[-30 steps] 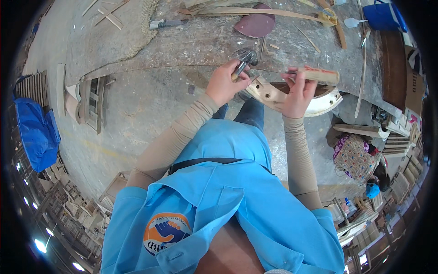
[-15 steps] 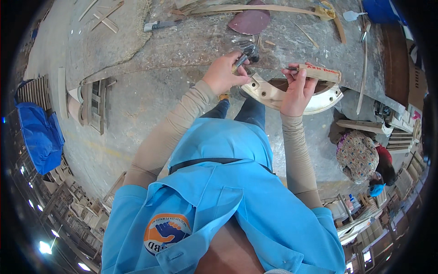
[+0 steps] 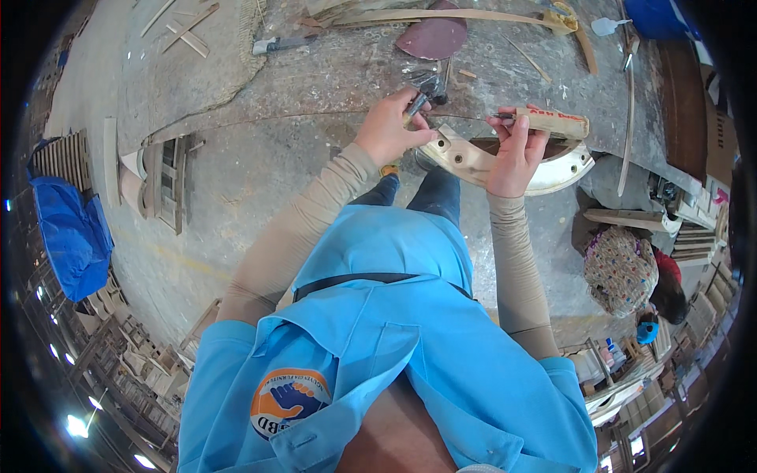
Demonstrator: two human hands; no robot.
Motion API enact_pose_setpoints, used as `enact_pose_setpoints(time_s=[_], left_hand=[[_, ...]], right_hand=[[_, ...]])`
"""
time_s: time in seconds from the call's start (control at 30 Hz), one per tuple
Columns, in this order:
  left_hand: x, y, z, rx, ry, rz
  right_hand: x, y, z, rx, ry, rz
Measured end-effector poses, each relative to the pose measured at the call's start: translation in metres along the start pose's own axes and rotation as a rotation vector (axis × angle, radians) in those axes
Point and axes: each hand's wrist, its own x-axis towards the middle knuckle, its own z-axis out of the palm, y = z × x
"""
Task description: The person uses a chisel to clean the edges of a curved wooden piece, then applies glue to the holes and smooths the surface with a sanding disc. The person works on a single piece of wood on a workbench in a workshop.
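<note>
The work is looking partway along. The curved piece (image 3: 550, 183) is already showing dark round holes (image 3: 457, 158) near its ends, and nothing is visibly sitting in the ones in view. It is lying at the near edge of the table (image 3: 339, 91), jutting out past it and bulging toward the person. What is left on it is hard to tell, since the right hand (image 3: 514, 162) is covering part of its middle.

That hand is pinching a slim dark piece (image 3: 505, 117) between its fingertips, at the end of a wooden block (image 3: 552, 124); whether the two are forming one thing is unclear. The left hand (image 3: 389, 128) is closing its fingers around a short dark tool (image 3: 413, 107), with its thumb reaching just beside the curved piece's end; whether they are touching, the view is not showing.

The curved piece is looking smooth and cream-coloured, bending like a wide bow. The block is pale, straight-sided and longish, carrying red handwriting. The table is wearing a grey, scuffed, paint-flecked skin. Farther back, a maroon disc (image 3: 432, 38) is lying flat, partly under a long thin wood strip (image 3: 465, 13), and a coarse sheet (image 3: 225, 55) is spreading out with a ragged edge beside a dark-handled scraper (image 3: 282, 44).
</note>
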Motion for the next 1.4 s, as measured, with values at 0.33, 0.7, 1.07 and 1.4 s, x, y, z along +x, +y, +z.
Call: enact_pose_setpoints(time_s=[0.33,0.7,1.07,1.4], left_hand=[[-0.004,-0.006,0.007,-0.075,0.058,0.013],[0.015,-0.025,-0.062,0.354,0.432,0.171],[0.046,-0.057,-0.100,0.886,0.543,0.348],[0.057,-0.046,-0.096,0.827,0.629,0.417]], right_hand=[[0.000,-0.002,0.001,-0.007,0.007,-0.006],[0.002,-0.006,0.002,-0.026,-0.055,0.063],[0.053,0.008,-0.028,0.285,0.012,0.549],[0.097,-0.004,-0.033,0.218,-0.026,0.513]])
